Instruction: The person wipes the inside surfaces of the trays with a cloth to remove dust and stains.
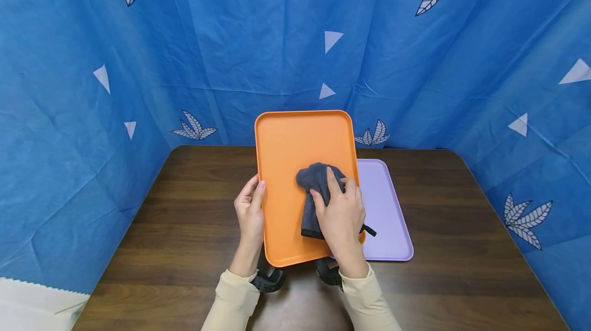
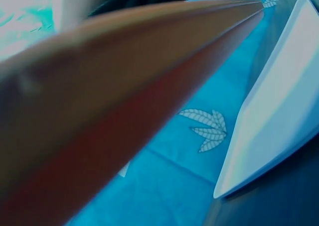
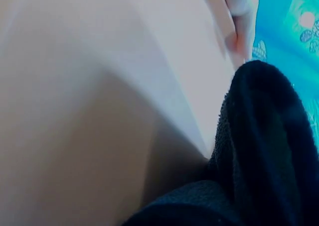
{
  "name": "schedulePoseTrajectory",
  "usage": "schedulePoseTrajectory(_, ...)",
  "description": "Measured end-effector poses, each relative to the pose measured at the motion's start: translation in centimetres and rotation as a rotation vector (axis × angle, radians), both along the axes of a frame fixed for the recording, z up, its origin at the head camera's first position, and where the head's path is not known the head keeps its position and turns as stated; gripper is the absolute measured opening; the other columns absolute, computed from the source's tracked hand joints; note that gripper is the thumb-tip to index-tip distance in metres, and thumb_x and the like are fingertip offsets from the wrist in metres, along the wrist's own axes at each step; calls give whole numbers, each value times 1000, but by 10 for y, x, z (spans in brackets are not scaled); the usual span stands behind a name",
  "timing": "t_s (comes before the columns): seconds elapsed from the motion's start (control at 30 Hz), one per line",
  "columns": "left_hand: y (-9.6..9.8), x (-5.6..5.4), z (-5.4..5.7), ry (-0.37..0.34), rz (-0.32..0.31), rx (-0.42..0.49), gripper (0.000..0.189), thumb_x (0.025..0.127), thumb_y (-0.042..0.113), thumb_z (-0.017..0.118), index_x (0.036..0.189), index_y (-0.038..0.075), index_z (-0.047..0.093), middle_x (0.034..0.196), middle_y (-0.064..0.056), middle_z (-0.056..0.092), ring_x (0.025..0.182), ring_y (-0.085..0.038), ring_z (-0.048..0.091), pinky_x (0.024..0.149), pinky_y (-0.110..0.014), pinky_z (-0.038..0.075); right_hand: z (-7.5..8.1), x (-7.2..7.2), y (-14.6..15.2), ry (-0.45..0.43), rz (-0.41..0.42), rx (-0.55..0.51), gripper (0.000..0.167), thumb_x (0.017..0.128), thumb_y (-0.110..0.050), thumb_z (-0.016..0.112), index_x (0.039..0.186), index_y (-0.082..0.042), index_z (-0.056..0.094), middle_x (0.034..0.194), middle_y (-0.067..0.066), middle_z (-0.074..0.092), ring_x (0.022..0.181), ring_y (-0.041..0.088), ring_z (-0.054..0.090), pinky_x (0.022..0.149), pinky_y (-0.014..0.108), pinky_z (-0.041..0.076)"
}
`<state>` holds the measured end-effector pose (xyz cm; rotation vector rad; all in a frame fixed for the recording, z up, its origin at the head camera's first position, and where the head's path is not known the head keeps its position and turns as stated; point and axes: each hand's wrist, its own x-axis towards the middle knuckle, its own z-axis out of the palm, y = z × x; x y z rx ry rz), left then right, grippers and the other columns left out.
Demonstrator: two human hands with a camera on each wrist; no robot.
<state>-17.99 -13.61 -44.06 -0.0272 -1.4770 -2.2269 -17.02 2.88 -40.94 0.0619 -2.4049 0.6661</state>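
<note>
An orange tray (image 1: 295, 141) is held up off the table, tilted toward the head camera. My left hand (image 1: 250, 213) grips its left edge, thumb on the rim and the other fingers partly hidden behind. With the right hand (image 1: 341, 213) I hold a bunched dark grey cloth (image 1: 314, 179) against the tray's face, right of the middle. The cloth's black-edged end and a black loop stick out below. In the right wrist view the cloth (image 3: 224, 191) lies against the pale-looking tray (image 3: 75, 136). The left wrist view catches the tray (image 2: 124, 76) nearly edge-on.
A light purple tray (image 1: 385, 218) lies on the brown wooden table (image 1: 194, 218), partly behind the orange tray. Blue patterned curtain (image 1: 240, 54) surrounds the table's back and sides. Both wrists wear black straps (image 1: 269, 280).
</note>
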Motion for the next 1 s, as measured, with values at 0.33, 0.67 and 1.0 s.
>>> schedulePoseTrajectory(0.33, 3, 0, -2, -4, -22, 13, 37, 99, 11, 56, 127, -12, 56, 100, 4, 71, 88, -9, 69, 79, -23, 57, 1, 13, -28, 92, 84, 110, 55, 77, -34, 83, 126, -14, 67, 103, 19, 62, 89, 31, 60, 66, 42, 53)
schedulePoseTrajectory(0.67, 2, -1, -4, 1, -30, 39, 38, 100, 14, 55, 129, -11, 56, 105, 3, 72, 93, -9, 68, 83, -22, 56, -5, 25, -50, 171, 120, 243, 57, 75, -36, 85, 124, -13, 68, 100, 16, 60, 74, 24, 53, 55, 30, 43)
schedulePoseTrajectory(1.0, 3, 1, -2, 16, -44, 38, 39, 100, 15, 55, 130, -10, 56, 106, 2, 71, 94, -9, 68, 82, -23, 56, -9, 26, -50, 175, 128, 203, 56, 75, -34, 85, 124, -13, 68, 99, 17, 61, 74, 24, 52, 55, 31, 43)
